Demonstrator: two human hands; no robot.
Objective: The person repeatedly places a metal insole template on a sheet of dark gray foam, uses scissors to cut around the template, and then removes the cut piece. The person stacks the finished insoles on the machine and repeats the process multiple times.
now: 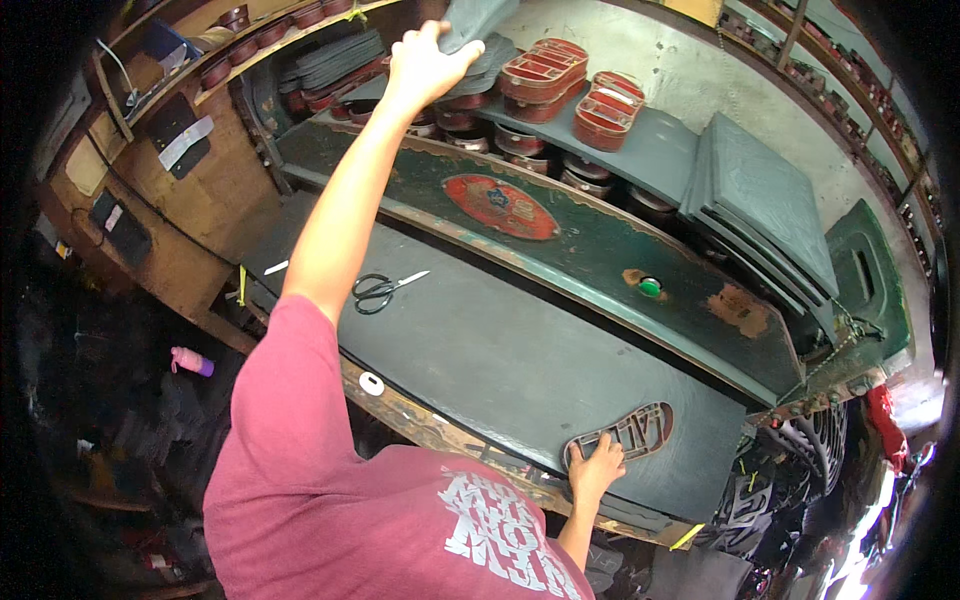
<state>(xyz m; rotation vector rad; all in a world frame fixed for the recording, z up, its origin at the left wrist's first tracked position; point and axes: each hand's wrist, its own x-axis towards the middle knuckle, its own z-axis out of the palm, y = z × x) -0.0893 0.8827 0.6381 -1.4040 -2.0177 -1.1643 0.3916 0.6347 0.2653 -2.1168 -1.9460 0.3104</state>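
Head camera, in a cluttered workshop: stretching the bare left arm up toward 12 o'clock, with the left hand [420, 70] partly closed on the lower end of a grey sheet piece [478, 22], cropped by the upper edge of view. Down at 5 o'clock, resting the right hand [599, 468] on the near end of a sole-shaped cutting die [640, 432], with fingers slightly apart and bent over rim and crossbars; impossible to tell how firmly. Beneath the die, set flat between 4 and 5 o'clock, a dark grey worktop [480, 320]. On the same worktop, at 9 o'clock, black-handled scissors [393, 287], with blades pointing toward 2 o'clock. Near 8 o'clock, at the front edge, a small white oval piece [371, 384]. Beyond the worktop, a dark green machine beam [600, 246], marked by a red oval [485, 205] near 12 o'clock and a green button [650, 287] at 3. Higher up, between 12 and 1 o'clock, red dies [545, 78] on a grey board [660, 145]. Between 2 and 3 o'clock, a stack of large grey sheets [765, 205]. In shadow between 8 and 9 o'clock, a pink-and-purple bottle [192, 362].
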